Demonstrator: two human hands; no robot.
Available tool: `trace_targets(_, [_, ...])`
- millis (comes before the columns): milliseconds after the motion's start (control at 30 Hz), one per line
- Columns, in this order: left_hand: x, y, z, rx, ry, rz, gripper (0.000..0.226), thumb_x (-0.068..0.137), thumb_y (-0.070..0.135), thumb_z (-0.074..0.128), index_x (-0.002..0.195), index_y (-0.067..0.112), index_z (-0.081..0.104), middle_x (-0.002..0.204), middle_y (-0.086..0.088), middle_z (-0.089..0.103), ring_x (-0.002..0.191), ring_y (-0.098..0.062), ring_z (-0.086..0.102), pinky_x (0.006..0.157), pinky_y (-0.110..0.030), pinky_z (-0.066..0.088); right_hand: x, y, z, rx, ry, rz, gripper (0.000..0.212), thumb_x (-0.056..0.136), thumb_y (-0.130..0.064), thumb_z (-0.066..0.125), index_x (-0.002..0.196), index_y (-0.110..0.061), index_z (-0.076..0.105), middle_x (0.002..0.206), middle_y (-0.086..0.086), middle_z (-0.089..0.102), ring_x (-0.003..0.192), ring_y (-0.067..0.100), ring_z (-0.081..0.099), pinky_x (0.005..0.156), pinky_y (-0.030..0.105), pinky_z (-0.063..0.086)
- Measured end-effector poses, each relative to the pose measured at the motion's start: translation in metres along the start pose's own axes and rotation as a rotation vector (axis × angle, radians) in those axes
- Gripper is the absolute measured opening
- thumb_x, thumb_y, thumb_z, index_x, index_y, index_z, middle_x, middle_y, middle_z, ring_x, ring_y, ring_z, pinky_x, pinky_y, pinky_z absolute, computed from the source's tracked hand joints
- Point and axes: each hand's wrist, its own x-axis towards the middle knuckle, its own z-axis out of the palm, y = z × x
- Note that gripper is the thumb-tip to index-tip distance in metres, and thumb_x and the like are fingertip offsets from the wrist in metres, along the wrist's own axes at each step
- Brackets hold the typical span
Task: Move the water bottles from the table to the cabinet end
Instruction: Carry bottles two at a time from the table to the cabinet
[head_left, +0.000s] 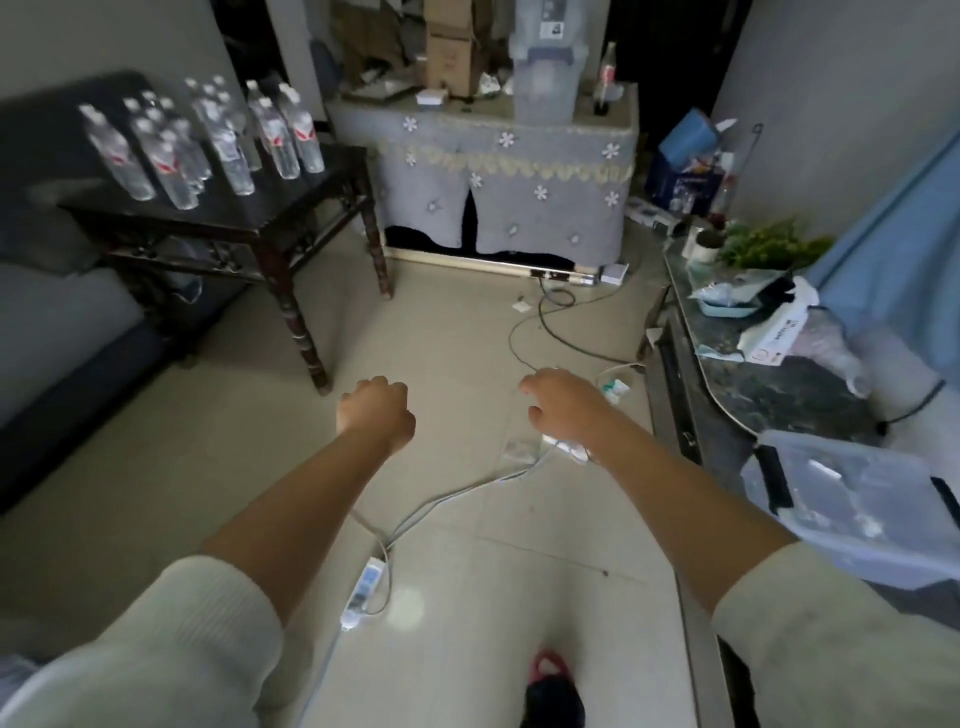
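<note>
Fingers of left hand (375, 410) are clenched, empty; right hand (561, 405) hangs loosely curled, empty. Water bottles (208, 140) stand on the bench (291, 208), well ahead-left. Step: approach. Next: reach and grasp one bottle.

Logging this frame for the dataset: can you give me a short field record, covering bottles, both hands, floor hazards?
bottles: cluster of clear water bottles, upright on the dark wooden table, upper left
left hand: fingers curled, holds nothing, over the floor
right hand: fingers loosely curled, holds nothing
grip on any bottle: none
cabinet: dark-topped, right side, cluttered top
floor hazards: power strip and loose cables between the person and the table
task progress: bottles on the table, none in hand
</note>
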Motion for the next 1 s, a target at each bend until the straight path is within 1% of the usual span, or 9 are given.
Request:
trace_targets(100, [0.046, -0.023, -0.015, -0.039, 0.040, -0.086, 0.036, 0.092, 0.014, 0.041, 0.126, 0.010, 0.052, 0.128, -0.011, 0.052, 0.121, -0.029, 0.048, 0.095, -0.037, 0.043, 0.064, -0.010, -0.017, 0.028, 0.005, -0.071, 0.041, 0.092, -0.012, 0.044, 0.133, -0.009, 0.046, 0.132, 0.014, 0.049, 0.123, 0.031, 0.047, 0.098, 0.036, 0.042])
trace_targets(233, [0.126, -0.050, -0.040, -0.109, 0.081, -0.230, 0.031, 0.089, 0.015, 0.046, 0.116, 0.009, 0.058, 0.122, -0.015, 0.057, 0.115, -0.032, 0.052, 0.092, -0.037, 0.045, 0.163, -0.016, -0.045, 0.073, 0.028, -0.167, 0.041, 0.092, -0.011, 0.046, 0.133, -0.010, 0.047, 0.133, 0.013, 0.050, 0.122, 0.029, 0.049, 0.096, 0.033, 0.043])
trace_targets(367, [0.203, -0.077, -0.067, -0.138, 0.091, -0.334, 0.037, 0.088, 0.016, 0.051, 0.124, 0.008, 0.056, 0.125, -0.013, 0.056, 0.116, -0.032, 0.052, 0.092, -0.039, 0.046, 0.266, -0.022, -0.076, 0.130, 0.010, -0.240, 0.039, 0.092, -0.012, 0.049, 0.130, -0.009, 0.050, 0.131, 0.014, 0.051, 0.119, 0.029, 0.051, 0.097, 0.032, 0.044])
trace_targets(467, [0.247, -0.095, -0.079, -0.142, 0.085, -0.377, 0.038, 0.084, 0.016, 0.058, 0.122, 0.010, 0.058, 0.123, -0.013, 0.056, 0.117, -0.031, 0.051, 0.092, -0.038, 0.046, 0.330, -0.031, -0.092, 0.183, -0.002, -0.278, 0.040, 0.091, -0.012, 0.051, 0.131, -0.008, 0.051, 0.136, 0.014, 0.051, 0.123, 0.028, 0.051, 0.103, 0.033, 0.043])
trace_targets(600, [0.300, -0.125, -0.087, -0.172, 0.095, -0.440, 0.035, 0.091, 0.020, 0.048, 0.123, 0.010, 0.056, 0.126, -0.014, 0.053, 0.120, -0.032, 0.048, 0.096, -0.041, 0.043, 0.412, -0.051, -0.100, 0.189, -0.024, -0.344, 0.039, 0.090, -0.012, 0.053, 0.128, -0.007, 0.053, 0.133, 0.016, 0.054, 0.121, 0.029, 0.052, 0.102, 0.032, 0.043])
trace_targets(733, [0.358, -0.165, -0.092, -0.153, 0.090, -0.485, 0.034, 0.092, 0.019, 0.045, 0.124, 0.010, 0.054, 0.128, -0.014, 0.051, 0.121, -0.032, 0.047, 0.094, -0.040, 0.044, 0.494, -0.079, -0.104, 0.198, -0.035, -0.392, 0.038, 0.088, -0.010, 0.055, 0.125, -0.008, 0.056, 0.127, 0.017, 0.058, 0.117, 0.031, 0.056, 0.100, 0.035, 0.046])
trace_targets(900, [0.444, -0.225, -0.109, -0.133, 0.069, -0.507, 0.035, 0.093, 0.020, 0.043, 0.124, 0.009, 0.053, 0.129, -0.014, 0.049, 0.122, -0.032, 0.046, 0.096, -0.041, 0.043, 0.596, -0.119, -0.120, 0.206, -0.012, -0.409, 0.037, 0.088, -0.011, 0.052, 0.126, -0.008, 0.056, 0.130, 0.017, 0.056, 0.120, 0.031, 0.054, 0.100, 0.033, 0.044])
trace_targets(933, [0.461, -0.237, -0.115, -0.120, 0.064, -0.505, 0.036, 0.093, 0.020, 0.043, 0.126, 0.010, 0.052, 0.131, -0.014, 0.049, 0.123, -0.032, 0.045, 0.098, -0.041, 0.042, 0.615, -0.127, -0.124, 0.225, -0.019, -0.403, 0.038, 0.088, -0.010, 0.052, 0.126, -0.007, 0.056, 0.128, 0.018, 0.057, 0.119, 0.031, 0.054, 0.100, 0.034, 0.044])
trace_targets(1000, [0.501, -0.264, -0.128, -0.088, 0.065, -0.499, 0.037, 0.093, 0.022, 0.044, 0.127, 0.011, 0.052, 0.132, -0.013, 0.049, 0.124, -0.032, 0.045, 0.099, -0.041, 0.041, 0.656, -0.142, -0.133, 0.268, -0.027, -0.388, 0.036, 0.089, -0.009, 0.053, 0.125, -0.005, 0.056, 0.117, 0.017, 0.060, 0.117, 0.033, 0.056, 0.099, 0.036, 0.046])
